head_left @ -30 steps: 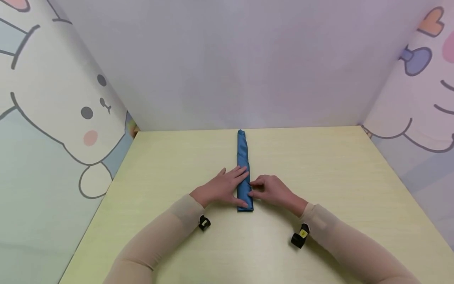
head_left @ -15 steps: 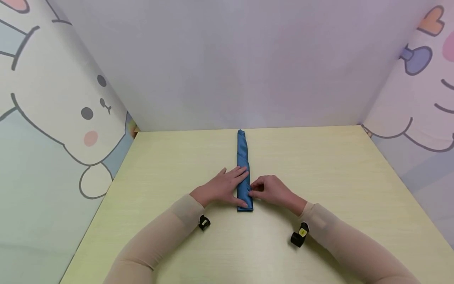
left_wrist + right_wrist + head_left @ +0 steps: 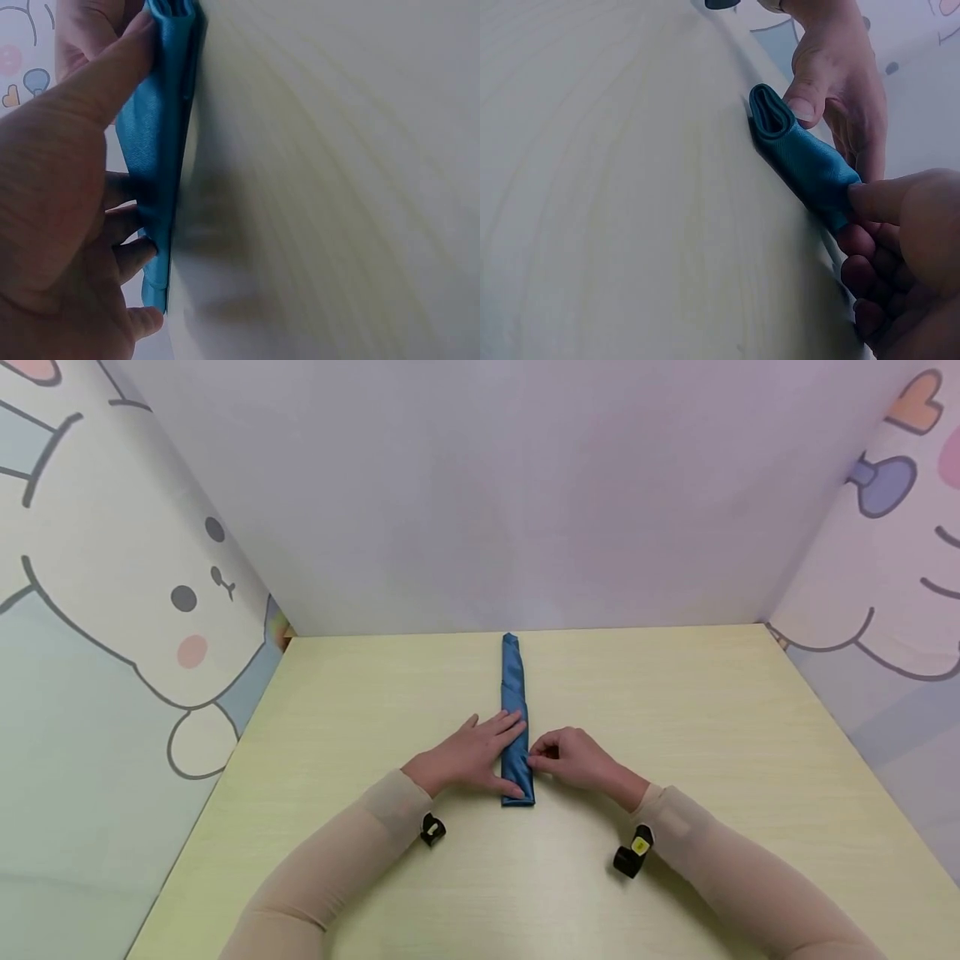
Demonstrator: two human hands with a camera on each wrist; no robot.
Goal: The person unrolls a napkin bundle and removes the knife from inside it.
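Note:
A shiny blue cloth (image 3: pixel 513 693), folded into a long narrow strip, lies lengthwise on the table and tapers towards its far end. Layers rolled inside one another show at its near end in the right wrist view. My left hand (image 3: pixel 468 756) lies over the strip from the left with straight, spread fingers and the thumb close to the near end. From the right, my right hand (image 3: pixel 573 758) pinches the strip's edge between thumb and forefinger, its other fingers curled below. The pinched cloth (image 3: pixel 817 169) bulges slightly by the thumb.
The pale wooden table (image 3: pixel 360 693) meets a plain light wall (image 3: pixel 480 493) at the back. Printed cartoon panels (image 3: pixel 112 568) flank it on both sides. Small black devices (image 3: pixel 632 853) sit on both wrists, below the sleeves.
My left hand stays in place. My right hand has shifted very slightly to the right and its forefinger has closed in towards the thumb, while the cloth's right edge has drawn in a little.

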